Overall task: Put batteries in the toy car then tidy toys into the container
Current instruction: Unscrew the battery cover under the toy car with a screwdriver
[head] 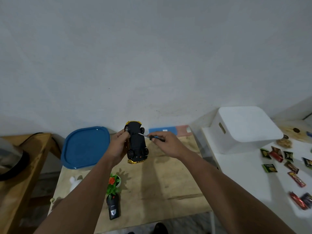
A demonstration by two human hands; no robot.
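A yellow toy car [137,142] is held upside down above the wooden table [168,179], its black underside and wheels facing me. My left hand [118,146] grips it along its left side. My right hand [166,144] pinches a small black-handled screwdriver [152,136], whose metal tip touches the car's underside near the far wheels. A container with a blue lid [85,146] stands at the table's back left. A black remote control [113,207] lies near the front edge. No batteries are visible.
A small potted fake flower [114,182] stands beside the remote. A white bin [244,129] sits upside down on a white table at right, with several snack packets [287,162] scattered there. A blue and pink box [168,130] leans by the wall. Another wooden table is at left.
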